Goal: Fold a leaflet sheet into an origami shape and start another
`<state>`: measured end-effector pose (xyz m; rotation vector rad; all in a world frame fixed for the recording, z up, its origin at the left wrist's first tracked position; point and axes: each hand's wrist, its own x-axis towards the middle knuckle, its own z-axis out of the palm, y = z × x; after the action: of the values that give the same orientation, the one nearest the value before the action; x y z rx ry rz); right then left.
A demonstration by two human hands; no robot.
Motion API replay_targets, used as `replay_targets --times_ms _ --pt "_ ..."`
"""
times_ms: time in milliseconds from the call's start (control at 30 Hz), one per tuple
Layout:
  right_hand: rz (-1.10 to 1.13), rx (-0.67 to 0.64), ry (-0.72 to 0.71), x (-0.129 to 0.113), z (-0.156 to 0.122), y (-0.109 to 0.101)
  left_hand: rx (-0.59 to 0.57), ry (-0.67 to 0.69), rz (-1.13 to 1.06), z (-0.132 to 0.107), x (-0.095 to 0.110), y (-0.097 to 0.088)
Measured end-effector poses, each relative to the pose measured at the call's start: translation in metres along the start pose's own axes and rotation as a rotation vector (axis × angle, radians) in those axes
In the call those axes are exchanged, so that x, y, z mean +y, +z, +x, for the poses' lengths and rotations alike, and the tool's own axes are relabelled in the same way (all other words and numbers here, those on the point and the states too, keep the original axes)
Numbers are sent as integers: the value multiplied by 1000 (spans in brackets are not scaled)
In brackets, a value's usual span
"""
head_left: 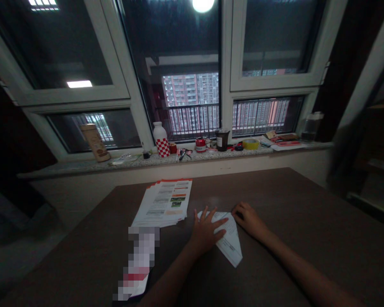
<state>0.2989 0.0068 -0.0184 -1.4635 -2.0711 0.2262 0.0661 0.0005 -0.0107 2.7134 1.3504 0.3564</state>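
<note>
A folded sheet of printed paper (231, 236) lies on the brown table, narrowing to a point at its near end. My left hand (206, 232) rests flat on the left part of the paper, its fingers spread. At the far right corner of the sheet is my right hand (248, 217), fingers curled together, with the fingertips at the paper's edge. Whether they pinch the corner or only press beside it is hard to make out.
A stack of printed sheets (166, 204) lies left of my hands, with a blurred-out object (137, 264) nearer me. Along the windowsill stand a checkered bottle (161, 140), a tan flask (95, 143), a dark cup (222, 140) and a yellow tape roll (250, 144).
</note>
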Motion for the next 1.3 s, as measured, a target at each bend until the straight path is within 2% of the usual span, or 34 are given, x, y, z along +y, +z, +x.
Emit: replay_targets --times_ms 633,833,1000,1300 --pt "161 -47 -56 12 -7 2 63 34 94 -3 -3 7" --pt "116 2 -23 6 -9 5 101 26 134 -3 -4 10" --pt "63 -11 3 2 -6 5 159 -5 154 1 -3 12" --pt "140 -32 -32 7 -12 2 206 30 178 2 -7 12"
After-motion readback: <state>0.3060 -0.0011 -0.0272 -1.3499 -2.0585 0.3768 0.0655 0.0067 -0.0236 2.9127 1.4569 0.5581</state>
